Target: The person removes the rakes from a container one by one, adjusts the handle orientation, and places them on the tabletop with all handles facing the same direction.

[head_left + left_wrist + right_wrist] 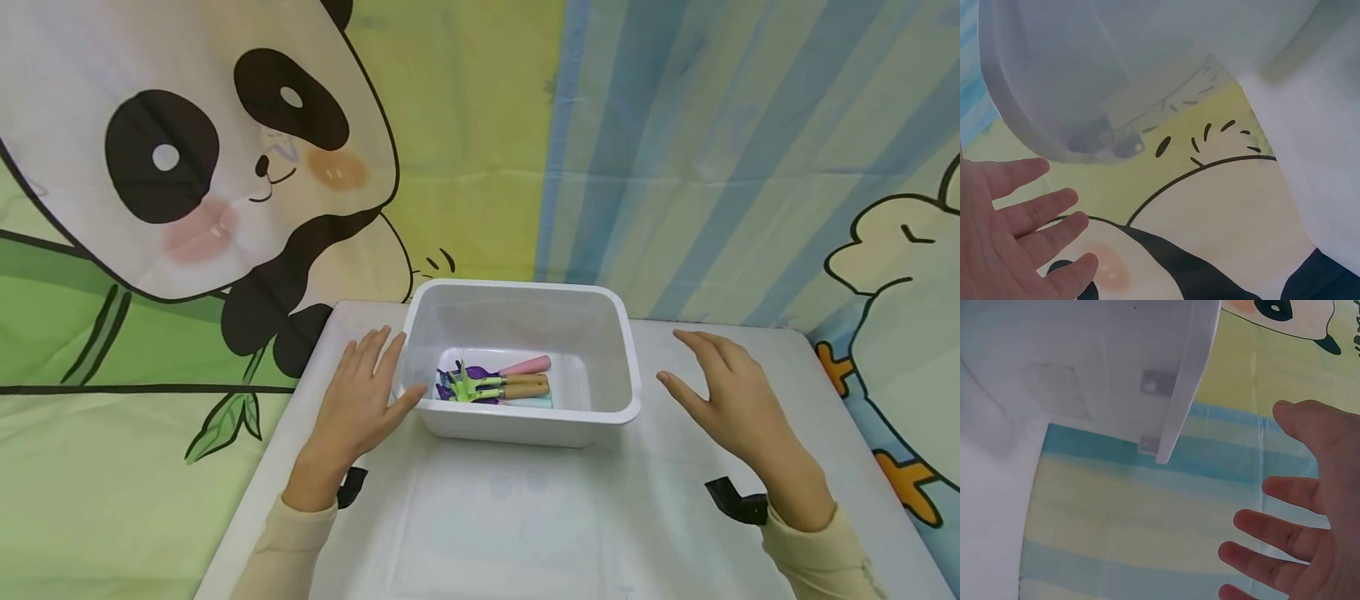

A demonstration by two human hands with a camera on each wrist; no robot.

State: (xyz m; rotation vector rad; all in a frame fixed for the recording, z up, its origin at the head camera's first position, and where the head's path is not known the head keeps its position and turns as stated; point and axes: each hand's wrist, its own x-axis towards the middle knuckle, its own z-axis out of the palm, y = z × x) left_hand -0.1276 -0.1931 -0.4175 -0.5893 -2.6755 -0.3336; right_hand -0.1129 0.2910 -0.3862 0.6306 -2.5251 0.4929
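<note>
The white bin (525, 417) sits mid-surface between both open hands, left hand (360, 400) right up against its left wall, right hand (731, 400) hovering off to its right, so the left grip's closer.

My two hands are bare: no gloves, rings or watch show on the left hand (352, 400) or the right hand (731, 400). Each arm wears a long, soft sleeve in pale cream, the left sleeve (281, 550) entering the head view at about 7 o'clock and the right sleeve (813, 554) at about 5 o'clock. Both cuffs end snugly at the wrist. A black strap piece (351, 486) sits at my left wrist, and a matching black strap (735, 498) at my right wrist. My fingers (1029, 212) are plain, with short, unpainted nails.
</note>
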